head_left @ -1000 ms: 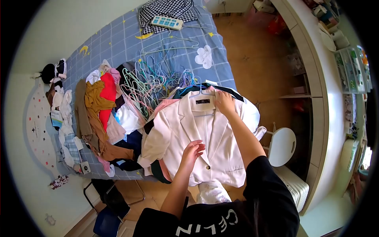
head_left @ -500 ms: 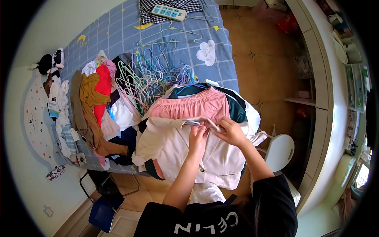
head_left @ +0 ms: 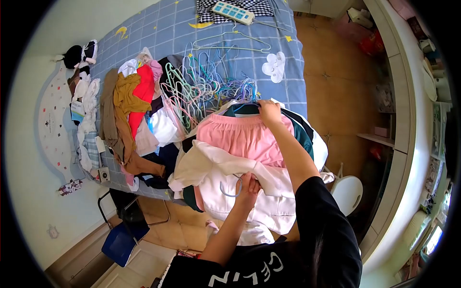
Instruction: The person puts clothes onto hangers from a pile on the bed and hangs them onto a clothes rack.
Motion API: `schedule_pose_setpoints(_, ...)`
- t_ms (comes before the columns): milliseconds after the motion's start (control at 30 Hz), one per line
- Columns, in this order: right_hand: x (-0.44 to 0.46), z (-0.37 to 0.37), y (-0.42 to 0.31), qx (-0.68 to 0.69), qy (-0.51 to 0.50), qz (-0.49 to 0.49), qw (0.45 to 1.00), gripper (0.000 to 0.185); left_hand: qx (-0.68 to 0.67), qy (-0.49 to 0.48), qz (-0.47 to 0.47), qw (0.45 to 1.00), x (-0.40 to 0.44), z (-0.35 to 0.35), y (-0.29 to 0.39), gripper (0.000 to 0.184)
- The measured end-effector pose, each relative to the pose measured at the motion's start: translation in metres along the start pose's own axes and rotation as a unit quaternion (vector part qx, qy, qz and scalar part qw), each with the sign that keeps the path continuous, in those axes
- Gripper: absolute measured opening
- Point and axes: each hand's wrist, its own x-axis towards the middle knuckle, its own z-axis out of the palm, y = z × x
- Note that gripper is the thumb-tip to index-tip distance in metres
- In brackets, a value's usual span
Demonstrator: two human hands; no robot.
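Hanger (head_left: 230, 196) mostly hidden by cream jacket (head_left: 276, 192)

Power strip (head_left: 233, 13) on checked fabric (head_left: 206, 13); blue chair (head_left: 124, 240) lower left; white stool (head_left: 347, 194) right.

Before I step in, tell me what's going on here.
A person is handling a cream jacket at the edge of a bed. The left hand holds a hanger over the jacket, whose top is turned down. The right hand is at the top of the pink garment. Beside them lie a clothes heap and tangled hangers.
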Motion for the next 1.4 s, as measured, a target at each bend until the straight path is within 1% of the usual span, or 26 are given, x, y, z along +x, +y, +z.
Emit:
schedule_pose_setpoints(100, -0.006, -0.014, -0.004, 0.141, 0.052, 0.021, 0.988, 0.018, -0.043, -0.008, 0.019, 0.999, 0.002, -0.003, 0.011, 0.027)
schedule_pose_setpoints(133, -0.011, -0.031, -0.01, 0.168, 0.07, -0.013, 0.983, 0.014, -0.1, -0.031, 0.022, 0.994, 0.008, 0.001, 0.017, 0.029)
schedule_pose_setpoints(167, -0.02, -0.049, -0.014, 0.188, 0.051, -0.033, 0.98, 0.013, -0.108, 0.028, 0.037, 0.993, 0.008, 0.004, 0.019, 0.031)
schedule_pose_setpoints(233, -0.042, -0.086, -0.02, 0.229, 0.014, -0.076, 0.97, 0.012, -0.103, 0.041, 0.067, 0.992, 0.013, 0.027, 0.033, 0.046)
schedule_pose_setpoints(267, -0.058, -0.105, -0.026, 0.243, -0.008, -0.098, 0.965, 0.012, -0.098, 0.0, 0.076, 0.992, 0.015, 0.031, 0.038, 0.056)
schedule_pose_setpoints(300, -0.076, -0.123, -0.033, 0.256, -0.03, -0.12, 0.959, 0.012, -0.122, 0.004, 0.085, 0.989, 0.022, 0.029, 0.035, 0.056)
schedule_pose_setpoints(367, -0.109, -0.145, -0.04, 0.279, -0.125, -0.166, 0.938, 0.015, -0.165, 0.006, 0.083, 0.983, 0.028, 0.024, 0.029, 0.055)
schedule_pose_setpoints(400, -0.113, -0.164, -0.059, 0.296, -0.109, -0.227, 0.921, 0.015, -0.157, -0.012, 0.086, 0.984, 0.028, 0.025, 0.028, 0.053)
schedule_pose_setpoints(467, -0.124, -0.179, -0.057, 0.278, -0.315, -0.151, 0.895, 0.015, -0.139, -0.047, 0.094, 0.985, 0.025, 0.024, 0.026, 0.048)
schedule_pose_setpoints(567, -0.104, -0.141, -0.026, 0.299, -0.198, -0.1, 0.928, 0.014, -0.163, -0.062, 0.079, 0.982, 0.02, -0.002, 0.011, 0.038)
schedule_pose_setpoints(600, -0.09, -0.124, -0.022, 0.325, -0.133, -0.009, 0.936, 0.013, -0.174, -0.014, 0.067, 0.982, 0.015, 0.004, 0.013, 0.031)
schedule_pose_setpoints(633, -0.071, -0.111, -0.013, 0.238, -0.08, -0.041, 0.967, 0.016, -0.173, -0.024, 0.069, 0.982, 0.013, 0.003, 0.013, 0.027)
schedule_pose_setpoints(667, -0.054, -0.086, 0.002, 0.192, -0.03, -0.069, 0.979, 0.022, -0.172, -0.035, 0.07, 0.982, 0.01, 0.0, 0.013, 0.024)
schedule_pose_setpoints(700, -0.04, -0.073, 0.004, 0.158, -0.016, -0.04, 0.987, 0.028, -0.17, -0.045, 0.071, 0.982, 0.009, -0.002, 0.013, 0.021)
schedule_pose_setpoints(733, -0.028, -0.051, 0.01, 0.112, -0.006, -0.004, 0.994, 0.031, -0.177, -0.009, 0.059, 0.982, 0.006, -0.001, 0.015, 0.017)
schedule_pose_setpoints(833, -0.008, -0.019, 0.004, -0.01, -0.013, 0.053, 0.998, 0.033, -0.189, -0.057, 0.058, 0.979, 0.005, -0.016, 0.01, 0.022)
schedule_pose_setpoints(867, -0.008, -0.011, 0.003, -0.065, -0.006, 0.035, 0.997, 0.03, -0.186, -0.043, 0.056, 0.98, 0.004, -0.017, 0.009, 0.023)
schedule_pose_setpoints(967, -0.008, 0.001, 0.006, -0.115, 0.007, 0.02, 0.993, 0.024, -0.172, -0.01, 0.051, 0.984, 0.0, -0.013, 0.012, 0.028)
schedule_pose_setpoints(1000, -0.012, -0.002, 0.003, -0.092, 0.045, 0.014, 0.995, 0.021, -0.167, -0.001, 0.048, 0.985, -0.001, -0.012, 0.013, 0.031)
schedule_pose_setpoints(1033, -0.014, -0.007, 0.002, -0.058, 0.055, 0.001, 0.997, 0.021, -0.162, 0.006, 0.046, 0.986, 0.0, -0.011, 0.014, 0.033)
schedule_pose_setpoints(1133, -0.032, -0.037, -0.008, 0.061, 0.062, -0.021, 0.996, 0.02, -0.155, -0.045, 0.053, 0.985, 0.001, -0.008, 0.016, 0.045)
schedule_pose_setpoints(1167, -0.045, -0.052, -0.017, 0.076, 0.067, -0.028, 0.994, 0.021, -0.137, -0.055, 0.058, 0.987, 0.001, -0.005, 0.017, 0.048)
schedule_pose_setpoints(1233, -0.075, -0.09, -0.037, 0.124, 0.057, -0.063, 0.989, 0.021, -0.099, -0.072, 0.069, 0.99, -0.001, 0.004, 0.022, 0.054)
schedule_pose_setpoints(1267, -0.094, -0.103, -0.045, 0.137, 0.046, -0.069, 0.987, 0.021, -0.109, -0.078, 0.064, 0.989, -0.001, 0.003, 0.022, 0.058)
schedule_pose_setpoints(1367, -0.156, -0.141, -0.072, 0.163, 0.001, -0.129, 0.978, 0.021, -0.13, -0.09, 0.063, 0.985, 0.0, 0.004, 0.018, 0.059)
schedule_pose_setpoints(1400, -0.173, -0.15, -0.081, 0.173, -0.04, -0.169, 0.97, 0.023, -0.152, -0.08, 0.065, 0.983, -0.004, 0.012, 0.021, 0.053)
